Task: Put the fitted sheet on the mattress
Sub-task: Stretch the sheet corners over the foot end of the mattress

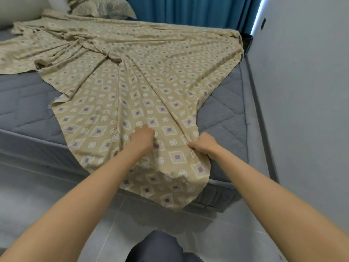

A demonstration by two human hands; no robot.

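Note:
A beige fitted sheet (143,76) with purple diamonds and white rings lies bunched and creased across a grey quilted mattress (28,103). One corner of the sheet hangs over the mattress's near right corner toward the floor. My left hand (143,136) is closed on a fold of the sheet near that corner. My right hand (203,144) grips the sheet's right edge just beside it. Bare mattress shows to the left and to the right of the sheet.
A patterned pillow (103,6) lies at the head of the bed, with blue curtains (188,10) behind. A pale wall (302,91) runs close along the bed's right side. Light floor tiles (37,195) lie in front, and my knee (160,246) shows at the bottom.

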